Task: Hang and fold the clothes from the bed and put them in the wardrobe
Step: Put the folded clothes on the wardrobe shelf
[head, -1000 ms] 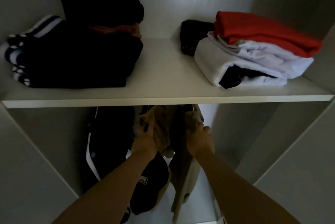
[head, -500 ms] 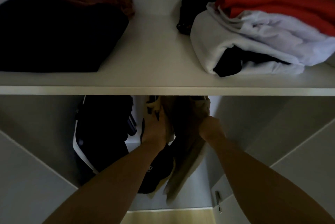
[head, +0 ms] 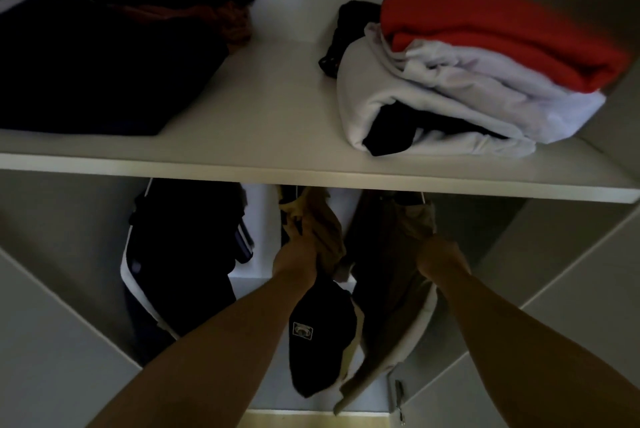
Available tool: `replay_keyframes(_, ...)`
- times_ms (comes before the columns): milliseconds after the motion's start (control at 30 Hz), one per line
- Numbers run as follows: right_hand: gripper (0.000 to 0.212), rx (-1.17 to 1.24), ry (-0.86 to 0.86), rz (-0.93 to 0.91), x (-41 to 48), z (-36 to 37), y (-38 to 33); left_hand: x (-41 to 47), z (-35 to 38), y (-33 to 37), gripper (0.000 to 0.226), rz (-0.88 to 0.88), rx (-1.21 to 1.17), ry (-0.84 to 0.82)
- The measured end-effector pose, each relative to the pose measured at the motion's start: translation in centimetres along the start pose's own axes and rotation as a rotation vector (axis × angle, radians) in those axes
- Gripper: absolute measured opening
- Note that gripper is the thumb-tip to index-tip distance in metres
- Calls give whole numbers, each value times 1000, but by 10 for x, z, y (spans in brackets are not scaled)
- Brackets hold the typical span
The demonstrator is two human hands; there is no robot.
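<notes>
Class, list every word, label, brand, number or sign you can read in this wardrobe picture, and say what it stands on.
Small pale patch on the black hanging garment: print too blurred to read.
Folded clothes on the shelf, tan garment in the left hand, brown garment in the right hand: no text shows.

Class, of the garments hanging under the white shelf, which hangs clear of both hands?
The black jacket with white trim, hanging furthest left; the left hand grips the tan garment, the right hand the brown garment.
</notes>
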State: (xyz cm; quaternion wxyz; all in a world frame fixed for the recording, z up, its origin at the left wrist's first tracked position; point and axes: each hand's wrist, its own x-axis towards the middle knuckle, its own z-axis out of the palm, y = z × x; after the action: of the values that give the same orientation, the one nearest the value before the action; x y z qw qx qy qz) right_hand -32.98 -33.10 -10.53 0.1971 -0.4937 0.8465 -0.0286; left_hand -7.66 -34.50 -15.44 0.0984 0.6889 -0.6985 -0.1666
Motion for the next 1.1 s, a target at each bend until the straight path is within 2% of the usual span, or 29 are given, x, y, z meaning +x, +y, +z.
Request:
replay_keyframes(133,28,66,-23,-12,-9,-5,-1,-13,-12,-10,88,76,47,-59)
replay_keyframes(233,62,46,29,-30,-36,-8,-10,-39,-25,-14,83,134,14,-60)
replay_keyframes(267,65,-31,95,-87,-48,-8,-14,-53,-31,-16,82,143,6,-55)
replay_keyframes(333,51,-99,206,-265,-77,-8,-27,-81,-38,-26,80,141,-29,-16)
replay_keyframes(400,38,142,173,-366,-109,-6,-46,-115,-49,-38,75,102,-61,31)
replay_keyframes(500,41,392,60,-493,-159,-2,-79,-168,-72,-59,70,19,-184,150)
replay_keyframes(700,41,412,-8,-894,-264,9,-136,-273,-126,-97,68,-98,-184,450)
replay_keyframes(833,53,438,-64,-976,-335,16,-168,-334,-153,-122,64,-162,-137,604)
replay_keyframes(967,49,433,-29,-1049,-388,30,-187,-383,-170,-152,66,-178,-71,656)
replay_keyframes(1100,53,498,-47,-1013,-436,53,-203,-422,-191,-187,62,-139,65,801)
